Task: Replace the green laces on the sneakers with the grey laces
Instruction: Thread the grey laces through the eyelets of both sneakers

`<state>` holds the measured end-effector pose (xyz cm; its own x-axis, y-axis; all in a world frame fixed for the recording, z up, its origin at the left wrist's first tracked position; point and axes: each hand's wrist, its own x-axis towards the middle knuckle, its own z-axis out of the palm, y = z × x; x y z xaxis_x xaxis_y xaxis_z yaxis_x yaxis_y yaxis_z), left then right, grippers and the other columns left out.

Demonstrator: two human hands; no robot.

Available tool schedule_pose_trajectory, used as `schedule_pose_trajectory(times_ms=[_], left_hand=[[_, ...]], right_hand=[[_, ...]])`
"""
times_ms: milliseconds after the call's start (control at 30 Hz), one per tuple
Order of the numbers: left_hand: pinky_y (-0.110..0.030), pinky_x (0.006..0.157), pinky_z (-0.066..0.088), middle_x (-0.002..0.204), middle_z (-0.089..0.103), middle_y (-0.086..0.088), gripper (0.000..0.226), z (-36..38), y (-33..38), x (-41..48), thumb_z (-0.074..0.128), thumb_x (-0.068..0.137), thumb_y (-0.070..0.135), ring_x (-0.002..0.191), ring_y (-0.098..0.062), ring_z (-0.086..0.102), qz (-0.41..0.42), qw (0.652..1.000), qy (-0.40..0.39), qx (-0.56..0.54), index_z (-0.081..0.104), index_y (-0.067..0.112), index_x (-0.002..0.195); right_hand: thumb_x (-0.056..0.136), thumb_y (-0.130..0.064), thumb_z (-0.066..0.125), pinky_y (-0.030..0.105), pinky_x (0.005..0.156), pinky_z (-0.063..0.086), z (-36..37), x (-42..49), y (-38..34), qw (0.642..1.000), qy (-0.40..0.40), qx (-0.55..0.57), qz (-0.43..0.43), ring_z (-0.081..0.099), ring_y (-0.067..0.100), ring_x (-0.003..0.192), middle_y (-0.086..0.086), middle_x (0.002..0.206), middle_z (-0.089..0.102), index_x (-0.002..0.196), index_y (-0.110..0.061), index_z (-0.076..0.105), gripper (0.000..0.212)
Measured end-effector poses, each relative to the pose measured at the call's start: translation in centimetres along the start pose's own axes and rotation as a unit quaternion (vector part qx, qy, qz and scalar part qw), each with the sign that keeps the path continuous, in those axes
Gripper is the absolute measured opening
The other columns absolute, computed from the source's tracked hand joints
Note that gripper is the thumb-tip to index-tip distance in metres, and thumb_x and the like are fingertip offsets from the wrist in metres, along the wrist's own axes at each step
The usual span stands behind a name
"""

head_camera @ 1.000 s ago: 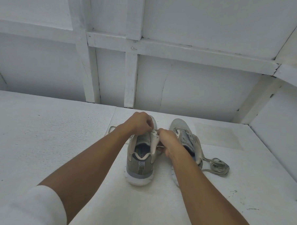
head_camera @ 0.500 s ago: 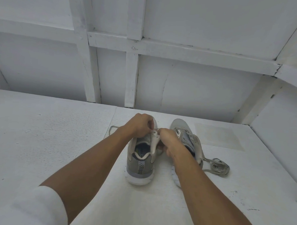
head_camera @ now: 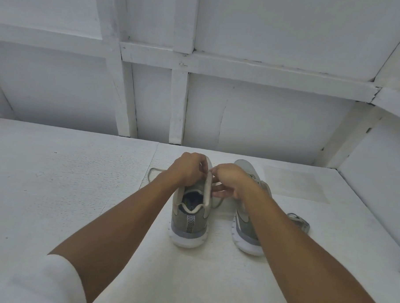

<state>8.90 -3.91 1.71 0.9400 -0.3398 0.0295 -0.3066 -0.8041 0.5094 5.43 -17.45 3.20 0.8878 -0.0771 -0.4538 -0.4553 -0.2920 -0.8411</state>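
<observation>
Head view down onto a white desk with a pair of grey sneakers, heels near, toes far. Both hands close together at the right eyelet edge of the left sneaker. Left hand curled, gripping the upper there. Right hand pinching a pale lace trailing down between the shoes. Lace colour too washed out to call green or grey. Right sneaker just beside, partly behind the right forearm. A bundle of lace on the desk to its right, and a loose loop left of the left hand.

Probably feeding or pulling lace through an eyelet. To do it well: steady the eyelet edge with the left hand, pinch close to the lace tip, pass it straight through without twisting, and draw the slack out evenly.

Against half a second earlier: hands at much the same spot. Right forearm swung rightwards, now hiding part of the bundle and baring the right sneaker's heel. Trailing lace newly in sight below the right hand.
</observation>
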Motion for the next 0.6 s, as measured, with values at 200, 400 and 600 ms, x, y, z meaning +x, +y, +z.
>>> schedule_pose_trajectory(times_ms=[200,400,600], left_hand=[[-0.039,0.094,0.041,0.107,0.065,0.007,0.012,0.0,-0.2,-1.7,0.062,0.086,0.020,0.108,-0.020,0.055,-0.040,0.998,0.042,0.029,0.061,0.029,0.094],[-0.020,0.061,0.043,0.087,0.062,0.007,0.017,0.2,-2.3,-5.7,0.069,0.085,0.036,0.082,-0.011,0.059,-0.135,0.967,0.132,-0.172,0.062,0.022,0.093],[-0.023,0.071,0.051,0.091,0.070,0.010,0.009,1.9,-2.4,-7.1,0.069,0.085,0.038,0.084,-0.005,0.065,-0.158,0.911,0.177,-0.337,0.068,0.033,0.091]], right_hand=[[0.091,-0.003,0.051,0.038,0.058,0.061,0.8,1.1,-0.2,0.980,0.106,-0.142,-0.093,0.068,0.032,0.063,0.012,0.081,0.066,0.081,-0.010,0.067,0.021],[0.087,-0.003,0.039,0.038,0.070,0.054,-1.9,2.8,-2.0,0.949,0.198,-0.144,-0.196,0.067,0.033,0.084,0.014,0.096,0.066,0.082,-0.013,0.052,0.018],[0.095,-0.005,0.040,0.017,0.039,0.031,-7.7,0.5,-8.2,0.809,0.091,0.538,-0.217,0.047,0.011,0.040,0.002,0.075,0.057,0.098,-0.015,0.050,0.015]])
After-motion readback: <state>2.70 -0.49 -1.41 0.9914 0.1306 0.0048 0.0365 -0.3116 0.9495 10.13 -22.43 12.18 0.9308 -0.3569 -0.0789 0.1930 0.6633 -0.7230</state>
